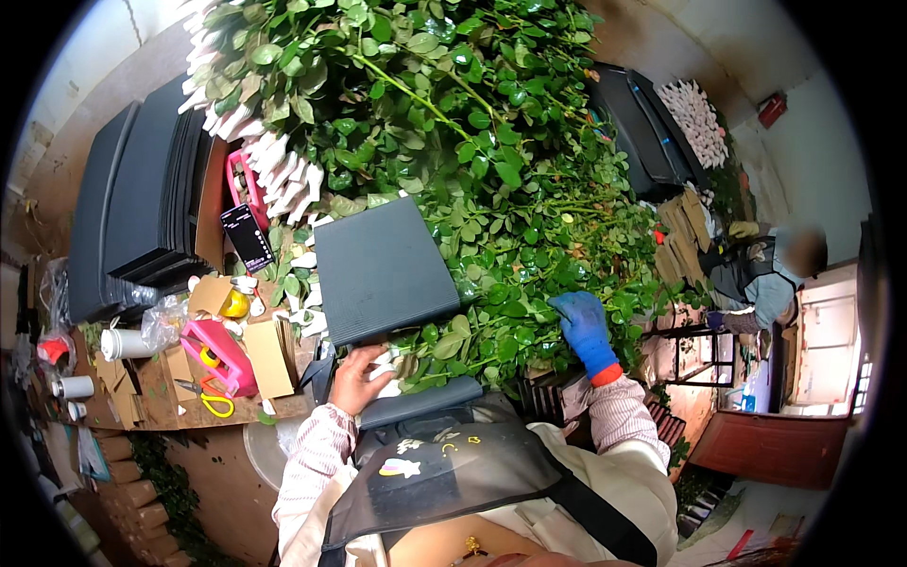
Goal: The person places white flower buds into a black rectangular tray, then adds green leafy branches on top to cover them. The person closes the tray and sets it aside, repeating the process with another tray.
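My bare left hand [359, 380] rests at the near left corner of a dark grey corrugated sheet [385, 269], beside white-wrapped flower heads [385, 370]. Its thumb and fingers are apart, with some of the white wraps next to them. On the right, my right hand [584, 326], in a blue glove with an orange cuff, lies over leafy green stems [510, 331], fingers stretched out to the far left. The sheet lies flat on the foliage. A rolled dark edge [425, 402] runs along the bench in front of my apron.
Cut rose stems [453, 113] heap across the bench. At left stand stacked dark sheets [156, 189], a phone [248, 236], a pink tape dispenser [219, 357], yellow-handled scissors [215, 399] and a white cup [123, 344]. Another person [765, 283] works at far right near cardboard pieces [685, 231].
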A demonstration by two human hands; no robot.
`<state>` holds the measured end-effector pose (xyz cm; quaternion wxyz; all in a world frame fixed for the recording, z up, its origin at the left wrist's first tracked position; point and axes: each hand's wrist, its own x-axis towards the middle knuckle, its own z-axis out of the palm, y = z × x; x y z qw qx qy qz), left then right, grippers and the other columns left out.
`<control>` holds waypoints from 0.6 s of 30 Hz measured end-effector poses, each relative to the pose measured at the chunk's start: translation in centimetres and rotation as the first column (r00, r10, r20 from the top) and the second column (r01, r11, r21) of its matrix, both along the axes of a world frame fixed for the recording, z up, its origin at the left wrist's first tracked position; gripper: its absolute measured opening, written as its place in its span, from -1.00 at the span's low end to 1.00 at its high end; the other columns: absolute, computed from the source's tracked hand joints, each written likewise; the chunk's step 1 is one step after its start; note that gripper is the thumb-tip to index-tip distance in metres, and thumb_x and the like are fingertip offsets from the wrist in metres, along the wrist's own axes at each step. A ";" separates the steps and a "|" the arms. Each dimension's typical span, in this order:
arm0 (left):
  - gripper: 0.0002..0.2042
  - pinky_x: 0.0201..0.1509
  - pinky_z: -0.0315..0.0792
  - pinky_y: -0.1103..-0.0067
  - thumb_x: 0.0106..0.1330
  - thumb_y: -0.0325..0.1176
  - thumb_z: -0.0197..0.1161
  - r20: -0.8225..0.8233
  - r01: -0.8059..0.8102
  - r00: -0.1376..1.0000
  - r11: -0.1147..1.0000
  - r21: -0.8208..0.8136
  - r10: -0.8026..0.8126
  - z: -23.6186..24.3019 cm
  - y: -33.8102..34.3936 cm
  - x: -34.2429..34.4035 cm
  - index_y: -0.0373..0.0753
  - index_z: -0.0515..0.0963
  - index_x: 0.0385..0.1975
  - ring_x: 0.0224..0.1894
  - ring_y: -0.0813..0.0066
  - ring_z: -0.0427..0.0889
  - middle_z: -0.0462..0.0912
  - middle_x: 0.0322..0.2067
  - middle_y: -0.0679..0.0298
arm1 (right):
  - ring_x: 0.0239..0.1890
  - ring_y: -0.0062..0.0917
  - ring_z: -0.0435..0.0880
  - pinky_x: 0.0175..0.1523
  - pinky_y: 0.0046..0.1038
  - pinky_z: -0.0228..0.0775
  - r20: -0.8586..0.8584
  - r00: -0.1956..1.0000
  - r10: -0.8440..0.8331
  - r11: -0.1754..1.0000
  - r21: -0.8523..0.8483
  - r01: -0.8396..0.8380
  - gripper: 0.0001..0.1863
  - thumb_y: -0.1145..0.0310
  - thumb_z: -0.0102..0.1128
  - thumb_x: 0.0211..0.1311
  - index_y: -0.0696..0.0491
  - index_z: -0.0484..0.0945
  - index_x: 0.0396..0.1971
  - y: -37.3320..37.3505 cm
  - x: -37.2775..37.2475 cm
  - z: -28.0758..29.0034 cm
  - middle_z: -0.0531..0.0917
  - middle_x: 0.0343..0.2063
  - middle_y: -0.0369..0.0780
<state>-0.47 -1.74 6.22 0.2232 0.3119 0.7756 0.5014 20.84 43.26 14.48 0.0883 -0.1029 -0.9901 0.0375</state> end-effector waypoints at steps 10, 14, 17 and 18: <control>-0.58 0.05 0.70 0.42 0.23 -0.37 0.56 0.055 -0.031 0.998 0.999 -0.018 0.031 -0.3 0.2 0.6 -0.33 0.60 0.04 0.05 0.23 0.74 0.66 0.09 0.09 | 0.06 -0.12 0.71 0.21 -0.18 0.55 0.488 0.866 -0.111 0.994 0.062 0.092 -0.63 0.38 0.25 0.23 -0.19 0.71 0.05 3.3 2.0 -5.1 0.74 0.02 -0.07; -0.58 0.06 0.69 0.40 0.26 -0.34 0.55 0.130 -0.068 0.989 0.997 -0.024 0.070 -0.1 -0.4 1.0 -0.36 0.57 0.03 0.04 0.20 0.74 0.64 0.11 0.06 | -0.14 -0.14 0.77 -0.01 -0.15 0.61 0.220 0.969 -0.112 0.992 0.086 0.095 -0.67 0.38 0.21 0.30 -0.12 0.71 0.04 1.5 -11.4 4.6 0.77 -0.13 -0.06; -0.58 0.08 0.68 0.42 0.27 -0.32 0.54 0.099 0.015 0.995 0.999 -0.049 -0.010 0.7 0.1 0.0 -0.38 0.55 0.02 0.05 0.20 0.74 0.63 0.11 0.03 | -0.08 -0.12 0.71 0.06 -0.10 0.56 -0.239 0.971 -0.020 1.000 -0.013 0.017 -0.63 0.19 0.25 0.32 -0.16 0.65 0.12 1.2 -19.3 1.0 0.75 -0.15 -0.15; -0.61 0.05 0.66 0.37 0.27 -0.29 0.52 0.130 -0.004 0.991 0.998 -0.056 0.011 1.4 0.2 0.1 -0.37 0.58 -0.02 0.01 0.14 0.73 0.66 0.03 0.03 | -0.03 -0.11 0.70 0.08 -0.10 0.55 -0.256 0.967 0.006 0.996 0.090 0.018 -0.60 0.13 0.26 0.31 -0.16 0.64 0.13 0.8 -21.6 -0.2 0.74 -0.11 -0.14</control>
